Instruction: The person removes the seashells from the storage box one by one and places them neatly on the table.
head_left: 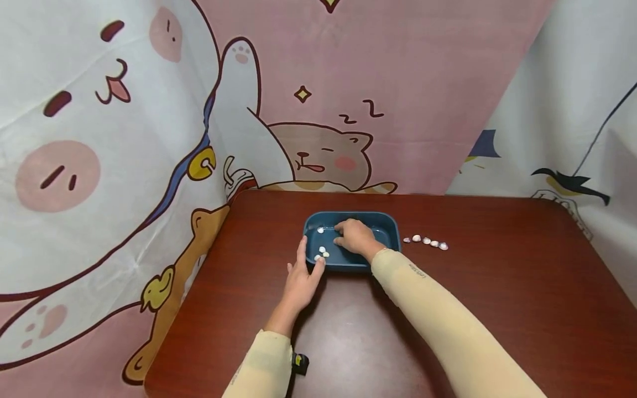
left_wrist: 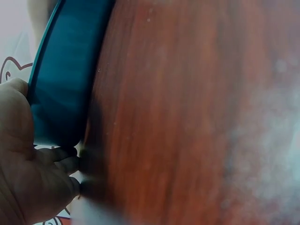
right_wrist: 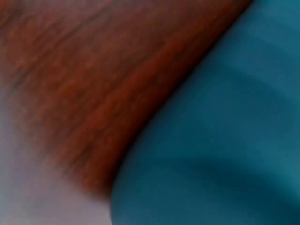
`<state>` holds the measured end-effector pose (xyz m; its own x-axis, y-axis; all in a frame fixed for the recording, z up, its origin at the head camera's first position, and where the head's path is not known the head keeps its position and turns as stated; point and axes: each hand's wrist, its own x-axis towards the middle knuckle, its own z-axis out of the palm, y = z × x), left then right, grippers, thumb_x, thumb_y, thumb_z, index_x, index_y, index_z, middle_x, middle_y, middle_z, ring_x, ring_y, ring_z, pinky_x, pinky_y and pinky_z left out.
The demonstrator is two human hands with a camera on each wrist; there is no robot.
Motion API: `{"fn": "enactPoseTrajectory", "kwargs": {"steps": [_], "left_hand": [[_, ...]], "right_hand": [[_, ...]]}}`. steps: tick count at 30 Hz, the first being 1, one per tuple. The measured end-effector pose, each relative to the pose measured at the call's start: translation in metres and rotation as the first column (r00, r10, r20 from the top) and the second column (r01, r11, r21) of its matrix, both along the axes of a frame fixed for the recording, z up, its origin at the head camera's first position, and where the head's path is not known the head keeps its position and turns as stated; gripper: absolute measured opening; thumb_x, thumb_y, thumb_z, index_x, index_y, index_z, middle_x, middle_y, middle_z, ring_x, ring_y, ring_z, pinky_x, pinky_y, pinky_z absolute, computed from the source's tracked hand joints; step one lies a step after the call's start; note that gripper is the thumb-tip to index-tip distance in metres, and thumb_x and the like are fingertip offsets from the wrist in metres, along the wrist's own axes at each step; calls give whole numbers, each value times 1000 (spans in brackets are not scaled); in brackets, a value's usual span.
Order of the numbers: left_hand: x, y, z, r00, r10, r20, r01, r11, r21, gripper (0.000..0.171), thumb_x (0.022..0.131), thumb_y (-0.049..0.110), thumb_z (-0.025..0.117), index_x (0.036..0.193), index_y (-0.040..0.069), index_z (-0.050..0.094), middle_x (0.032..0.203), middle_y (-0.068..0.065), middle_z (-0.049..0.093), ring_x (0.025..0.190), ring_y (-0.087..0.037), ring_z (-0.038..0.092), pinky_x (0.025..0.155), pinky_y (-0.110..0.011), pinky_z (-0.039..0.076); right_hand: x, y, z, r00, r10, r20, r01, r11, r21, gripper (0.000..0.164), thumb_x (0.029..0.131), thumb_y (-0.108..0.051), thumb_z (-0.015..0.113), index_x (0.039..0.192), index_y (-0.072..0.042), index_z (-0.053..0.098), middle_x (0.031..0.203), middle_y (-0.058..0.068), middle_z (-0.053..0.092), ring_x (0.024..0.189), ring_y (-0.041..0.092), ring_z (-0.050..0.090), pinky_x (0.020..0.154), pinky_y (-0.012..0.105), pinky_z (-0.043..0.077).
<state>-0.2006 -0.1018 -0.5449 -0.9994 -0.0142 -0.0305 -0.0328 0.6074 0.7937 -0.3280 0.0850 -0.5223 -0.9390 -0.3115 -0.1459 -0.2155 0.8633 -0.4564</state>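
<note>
A blue rectangular tray (head_left: 388, 221) stands on the table. Inside it, toward the left, lie several small white shell-like pieces (head_left: 322, 250), with a single one (head_left: 320, 230) farther back. My left hand (head_left: 298, 282) holds the tray's near left corner, its thumb over the front rim and its fingers along the left side. Over the tray's middle reaches my right hand (head_left: 358, 237), index finger and thumb apart and pointing left, nothing visible between them. In the right wrist view the tray wall (right_wrist: 225, 140) fills much of the picture and the hand is out of sight.
To the right of the tray, a short row of several similar white pieces (head_left: 426, 241) lies on the reddish-brown wooden table (head_left: 497, 287). A cloth printed with cartoon animals (head_left: 318, 155) hangs behind the table and along its left side.
</note>
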Motion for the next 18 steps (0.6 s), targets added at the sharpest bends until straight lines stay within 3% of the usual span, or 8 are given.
{"fn": "enactPoseTrajectory", "kwargs": {"steps": [5,8,12,18], "left_hand": [[-1,1,0,1000,-13,-9,13,1000,-3,79,109,55,50,173,36,8,174,-11,36,148,-47,52,133,-69,6],[-1,1,-1,1000,-11,-15,11,1000,3,79,110,52,52,173,34,9,174,-12,35,148,-49,51,132,-70,6],[-2,0,0,1000,-3,-17,3,1000,0,78,111,51,52,174,33,10,174,-12,35,149,-52,48,131,-72,8],[-2,-1,-1,1000,-15,-7,15,1000,-9,78,111,52,50,173,35,7,172,-14,39,146,-48,54,132,-70,6]], "right_hand": [[1,6,-3,1000,6,17,-5,997,-73,44,102,-27,76,143,-12,71,111,7,75,96,21,66,90,41,56],[2,9,-1,1000,1,0,-1,991,-136,41,100,-22,77,139,-10,72,106,8,73,92,21,64,86,40,55],[0,5,5,1000,11,7,-10,989,-151,49,100,-25,77,146,-11,67,122,13,74,108,25,69,99,47,58],[-6,-23,10,990,120,71,-119,993,-18,58,103,-35,73,156,-15,58,150,12,66,138,30,62,117,53,50]]}}
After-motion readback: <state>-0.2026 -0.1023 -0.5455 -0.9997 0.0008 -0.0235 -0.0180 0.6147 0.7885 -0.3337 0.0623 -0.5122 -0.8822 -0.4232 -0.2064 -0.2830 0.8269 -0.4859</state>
